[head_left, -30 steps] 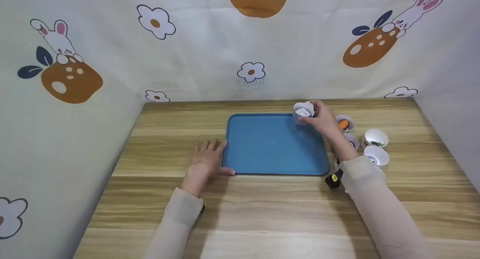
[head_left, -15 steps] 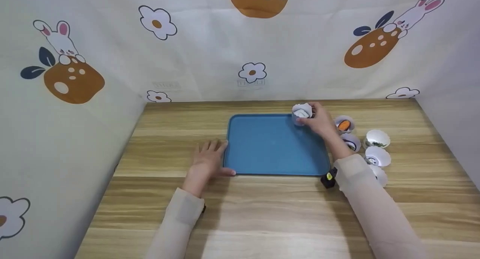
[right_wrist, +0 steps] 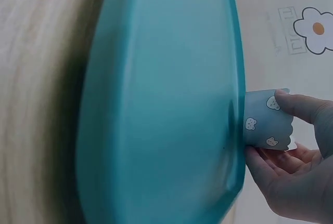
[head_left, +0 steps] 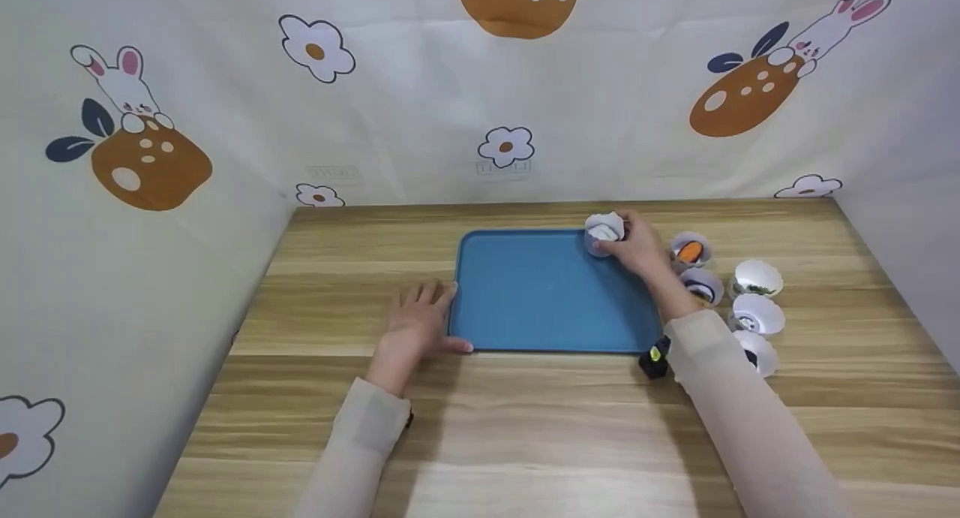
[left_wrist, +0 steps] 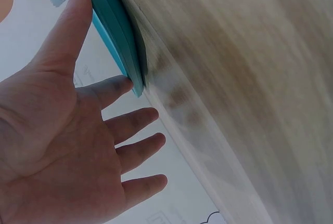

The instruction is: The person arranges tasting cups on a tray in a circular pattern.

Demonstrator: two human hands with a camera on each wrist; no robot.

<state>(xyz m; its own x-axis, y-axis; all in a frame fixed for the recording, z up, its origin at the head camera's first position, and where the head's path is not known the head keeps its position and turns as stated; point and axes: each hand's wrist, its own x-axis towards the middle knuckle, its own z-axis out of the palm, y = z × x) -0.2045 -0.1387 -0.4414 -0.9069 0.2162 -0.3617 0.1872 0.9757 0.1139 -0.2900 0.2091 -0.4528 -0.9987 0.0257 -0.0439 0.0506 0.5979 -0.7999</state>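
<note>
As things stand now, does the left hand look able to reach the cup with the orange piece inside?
Probably not directly: the left hand is at the left edge of the blue tray, and the right hand lies between it and that cup.

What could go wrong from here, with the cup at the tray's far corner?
If the right hand lets go unevenly, the cup might tip: it is close to the rim of the tray. Drawing back, the right sleeve could brush the other cups beside it. The left hand touches the tray's near-left corner, so a push there might shift the tray.
</note>
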